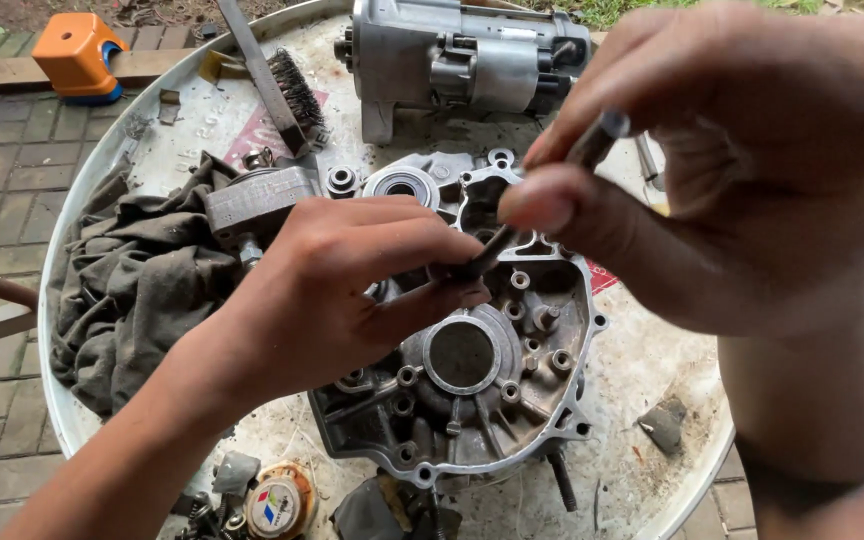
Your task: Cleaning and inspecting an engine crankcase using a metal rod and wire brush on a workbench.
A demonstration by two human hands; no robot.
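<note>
Both hands pinch one slim dark metal rod (512,225) over the grey engine casing (472,380), left hand (352,290) closed on its lower end, right hand (712,170) gripping the top.

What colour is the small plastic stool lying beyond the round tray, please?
Orange, with a blue base; the stool shows at top left of the head view.

Even, soft daylight, no hard shadows. Right hand (742,170) close to lens, blurred (motion too); engine casing (482,370) sharp. Mild glare on white tabletop (642,340).
</note>
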